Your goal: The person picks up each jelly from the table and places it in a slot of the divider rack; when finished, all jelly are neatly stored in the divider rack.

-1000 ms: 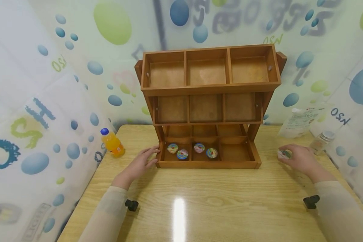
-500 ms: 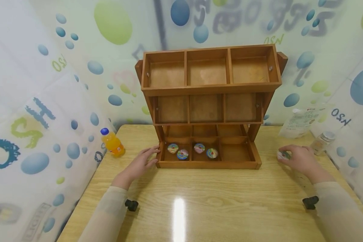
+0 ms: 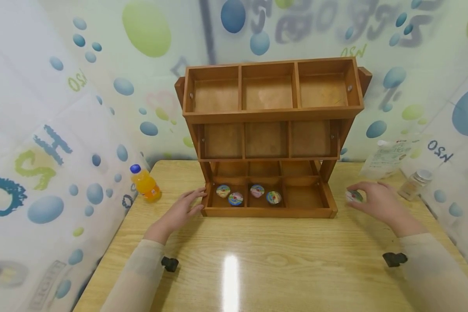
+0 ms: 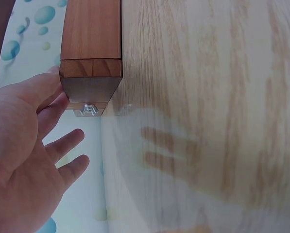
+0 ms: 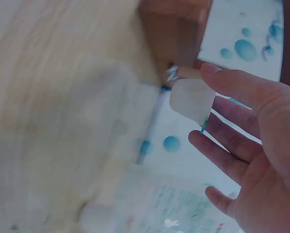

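My right hand (image 3: pixel 382 203) pinches a small jelly cup (image 3: pixel 354 196) to the right of the wooden rack (image 3: pixel 269 212). In the right wrist view the translucent cup (image 5: pixel 192 101) sits between thumb and fingers, its lid edge by the fingertips. My left hand (image 3: pixel 178 213) touches the left end of the rack's bottom tier, fingers extended and spread in the left wrist view. Two jelly cups (image 3: pixel 229 195) lie in the bottom left compartment. The bottom middle compartment holds two more jelly cups (image 3: pixel 265 194).
An orange drink bottle (image 3: pixel 145 183) with a blue cap stands at the left. At the right back are a clear printed pouch (image 3: pixel 386 159) and a lidded jar (image 3: pixel 415 184). Patterned sheets (image 3: pixel 148 78) enclose the wooden table (image 3: pixel 257 260).
My right hand has moved left toward the rack, carrying the jelly cup away from the jar. My left hand stays at the rack's end.
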